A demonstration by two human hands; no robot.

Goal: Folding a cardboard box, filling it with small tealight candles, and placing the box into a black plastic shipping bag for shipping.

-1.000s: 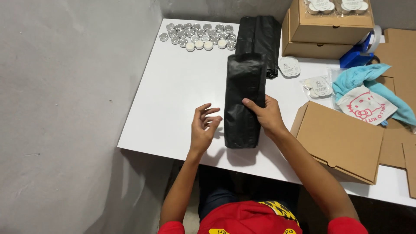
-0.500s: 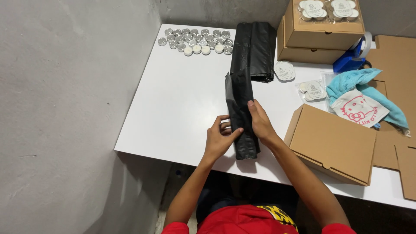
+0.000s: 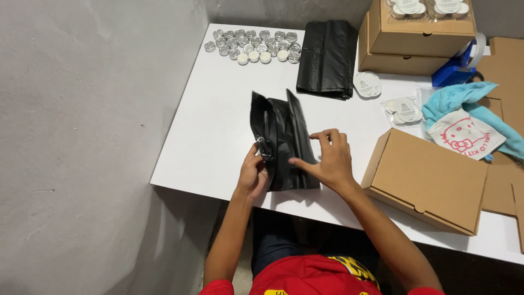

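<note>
Your left hand [image 3: 254, 173] pinches left edge of thin black plastic bag [image 3: 284, 143] on white table [image 3: 213, 125]; right hand [image 3: 327, 161] open, fingertips on it. Bag left of closed brown cardboard box [image 3: 428, 177]. Light, limp, slippery: grip edges.

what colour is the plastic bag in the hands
Black, slightly glossy plastic bag; shown in the head view.

A white bench [image 3: 207, 136] with a smooth, matte top stands in a corner. Left of the bench rises a grey plastered wall [image 3: 82, 136], rough and faintly streaked, meeting the bench's left edge. Behind the bench a second grey wall [image 3: 284, 11] runs along its far edge. Below the bench's near edge the space falls into deep shadow. The light is soft and even, brightest on the benchtop, with faint shadows.
</note>
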